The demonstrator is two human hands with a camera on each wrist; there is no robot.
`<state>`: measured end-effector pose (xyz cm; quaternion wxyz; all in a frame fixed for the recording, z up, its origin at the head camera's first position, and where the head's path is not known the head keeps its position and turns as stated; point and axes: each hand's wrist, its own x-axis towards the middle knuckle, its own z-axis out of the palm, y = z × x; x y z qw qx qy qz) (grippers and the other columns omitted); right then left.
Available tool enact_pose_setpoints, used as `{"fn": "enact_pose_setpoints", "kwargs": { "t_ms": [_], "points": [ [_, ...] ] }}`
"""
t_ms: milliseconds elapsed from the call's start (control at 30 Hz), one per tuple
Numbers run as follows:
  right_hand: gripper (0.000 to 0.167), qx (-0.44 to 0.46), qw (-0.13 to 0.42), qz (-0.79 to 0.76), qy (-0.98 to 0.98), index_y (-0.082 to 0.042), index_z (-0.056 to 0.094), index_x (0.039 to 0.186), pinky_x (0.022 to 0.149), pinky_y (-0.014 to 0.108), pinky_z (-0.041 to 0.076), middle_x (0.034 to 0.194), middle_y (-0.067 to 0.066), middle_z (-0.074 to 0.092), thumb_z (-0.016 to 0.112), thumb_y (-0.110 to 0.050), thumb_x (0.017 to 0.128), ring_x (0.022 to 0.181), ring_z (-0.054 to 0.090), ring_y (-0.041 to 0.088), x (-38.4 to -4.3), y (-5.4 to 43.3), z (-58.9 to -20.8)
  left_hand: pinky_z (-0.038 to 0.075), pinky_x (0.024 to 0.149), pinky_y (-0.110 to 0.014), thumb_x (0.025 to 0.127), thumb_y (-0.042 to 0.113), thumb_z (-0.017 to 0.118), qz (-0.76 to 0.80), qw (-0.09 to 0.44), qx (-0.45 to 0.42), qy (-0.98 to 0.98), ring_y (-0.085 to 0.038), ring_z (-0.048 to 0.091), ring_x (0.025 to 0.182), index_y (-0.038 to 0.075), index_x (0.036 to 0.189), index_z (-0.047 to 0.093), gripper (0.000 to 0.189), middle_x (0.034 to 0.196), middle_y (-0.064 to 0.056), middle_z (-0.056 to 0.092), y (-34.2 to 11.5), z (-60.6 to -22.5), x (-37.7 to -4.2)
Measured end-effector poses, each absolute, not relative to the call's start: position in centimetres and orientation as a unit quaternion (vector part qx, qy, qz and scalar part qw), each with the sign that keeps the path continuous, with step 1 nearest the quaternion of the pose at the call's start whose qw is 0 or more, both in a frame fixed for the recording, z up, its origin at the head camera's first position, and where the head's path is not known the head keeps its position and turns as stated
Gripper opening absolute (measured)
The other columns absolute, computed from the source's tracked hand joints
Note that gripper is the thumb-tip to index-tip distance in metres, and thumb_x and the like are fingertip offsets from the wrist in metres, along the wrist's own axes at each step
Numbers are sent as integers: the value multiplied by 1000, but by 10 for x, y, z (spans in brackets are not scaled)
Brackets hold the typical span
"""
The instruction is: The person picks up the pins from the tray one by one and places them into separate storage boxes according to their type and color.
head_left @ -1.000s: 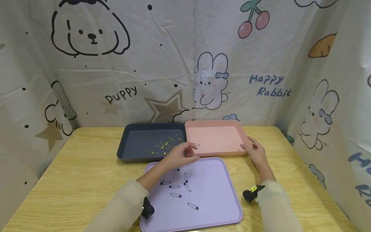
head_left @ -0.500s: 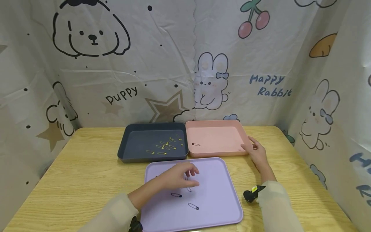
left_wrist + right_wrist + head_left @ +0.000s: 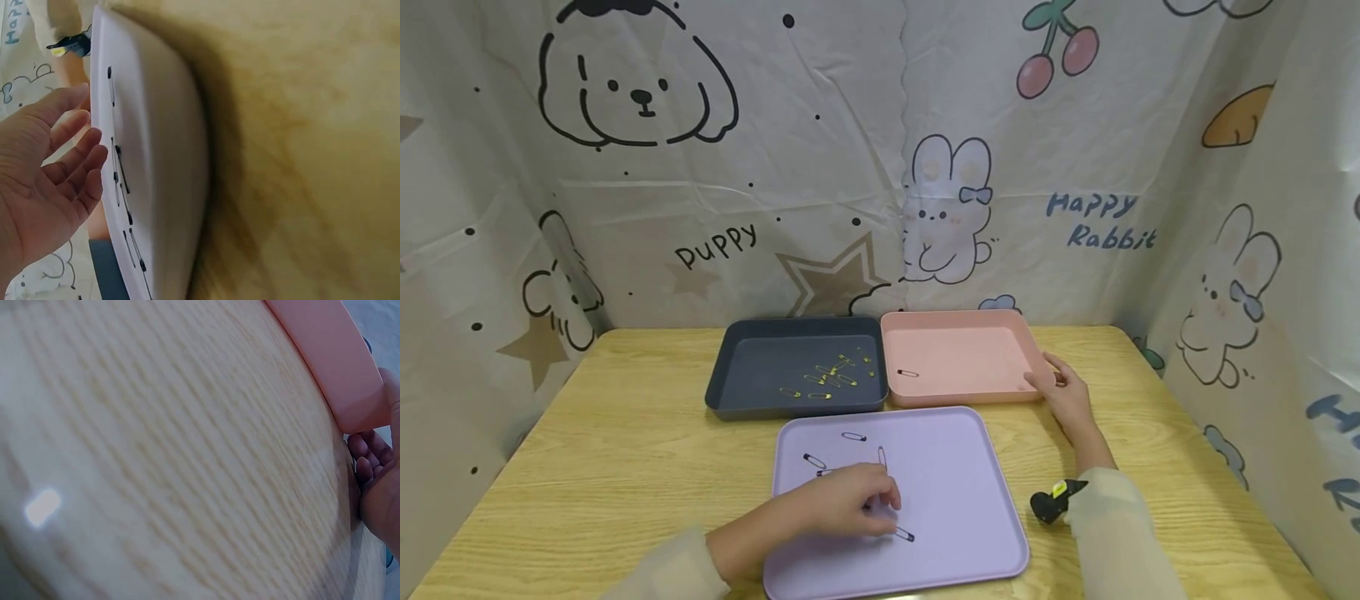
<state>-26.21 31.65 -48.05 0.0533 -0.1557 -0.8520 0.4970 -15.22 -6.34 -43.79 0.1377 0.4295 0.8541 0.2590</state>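
My left hand (image 3: 838, 504) hovers over the lavender tray (image 3: 955, 500), fingers loosely bent and thumb apart, with nothing between them. Just past the thumb tip lies a black-headed safety pin (image 3: 907, 536). More such pins are scattered over the tray's left half, some hidden under the hand; in the left wrist view several pins (image 3: 119, 150) lie beyond the fingertips. My right hand (image 3: 1069, 404) grips the near right corner of the pink tray (image 3: 962, 399), thumb over the rim and fingers outside. In the right wrist view the thumb is against the pink wall (image 3: 340, 375).
A dark grey tray (image 3: 752, 367) adjoins the pink one on the left and contains several yellow safety pins (image 3: 831, 375). One black-headed safety pin (image 3: 907, 373) lies in the pink tray. The wooden table (image 3: 625, 450) ends at a printed cloth backdrop (image 3: 820, 150).
My left hand has drawn back from the pink tray's near left corner down to the lavender tray's lower middle, uncovering the pin in the pink tray. The right hand keeps its hold.
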Motion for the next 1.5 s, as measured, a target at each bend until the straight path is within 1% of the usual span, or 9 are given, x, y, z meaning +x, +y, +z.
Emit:
{"fn": "enact_pose_setpoints", "kwargs": {
  "t_ms": [167, 333, 533, 767, 900, 1067, 1233, 1500],
  "points": [
    [73, -153, 54, 500, -850, -21, 32, 147, 73, 20, 35, 126, 13, 42, 61, -47, 86, 104, 37, 18, -261, 316, -480, 41, 76, -14, 80, 24, 68, 217, 120, 436, 865, 2, 46, 78, 19, 88, 65, 10, 84, 10, 53, -65, -442, -145],
    [71, -154, 57, 505, -847, -20, 33, 146, 72, 19, 35, 125, 12, 42, 61, -45, 86, 103, 37, 16, -260, 316, -479, 42, 79, -15, 81, 22, 67, 191, 95, 441, 872, 2, 47, 79, 20, 86, 66, 5, 84, 11, 53, -63, -446, -141],
    [72, -156, 56, 504, -848, -20, 32, 147, 72, 18, 35, 125, 11, 41, 61, -46, 86, 103, 36, 17, -260, 317, -479, 41, 75, -14, 82, 23, 67, 182, 76, 447, 873, 3, 47, 76, 21, 83, 67, 3, 81, 12, 53, -58, -448, -139],
    [74, -156, 53, 499, -851, -20, 30, 147, 75, 22, 35, 127, 13, 40, 60, -48, 86, 106, 36, 19, -260, 317, -478, 40, 71, -13, 83, 22, 67, 168, 75, 439, 879, 4, 44, 72, 21, 78, 65, 5, 76, 14, 50, -52, -443, -136],
    [74, -155, 53, 499, -851, -21, 31, 147, 75, 21, 35, 127, 13, 40, 60, -48, 86, 106, 36, 19, -261, 318, -479, 37, 67, -12, 82, 22, 66, 152, 76, 438, 883, 3, 42, 69, 22, 77, 63, 6, 74, 15, 48, -50, -439, -135],
    [73, -150, 56, 500, -851, -20, 32, 147, 72, 18, 35, 125, 12, 41, 61, -47, 85, 104, 36, 17, -262, 320, -480, 36, 65, -12, 82, 21, 65, 150, 98, 424, 888, 3, 40, 68, 21, 75, 61, 8, 73, 15, 46, -48, -438, -135],
    [74, -153, 52, 503, -849, -21, 31, 147, 72, 20, 36, 125, 12, 40, 61, -49, 85, 104, 36, 18, -262, 319, -481, 36, 63, -12, 79, 19, 64, 158, 113, 414, 889, 2, 39, 66, 21, 74, 59, 8, 72, 14, 44, -47, -439, -135],
    [74, -153, 51, 509, -845, -20, 31, 147, 72, 19, 36, 126, 13, 41, 61, -48, 85, 104, 36, 19, -263, 316, -481, 39, 66, -13, 77, 17, 63, 197, 109, 398, 889, 2, 42, 68, 19, 75, 57, 6, 73, 13, 46, -51, -437, -145]
  ]
}}
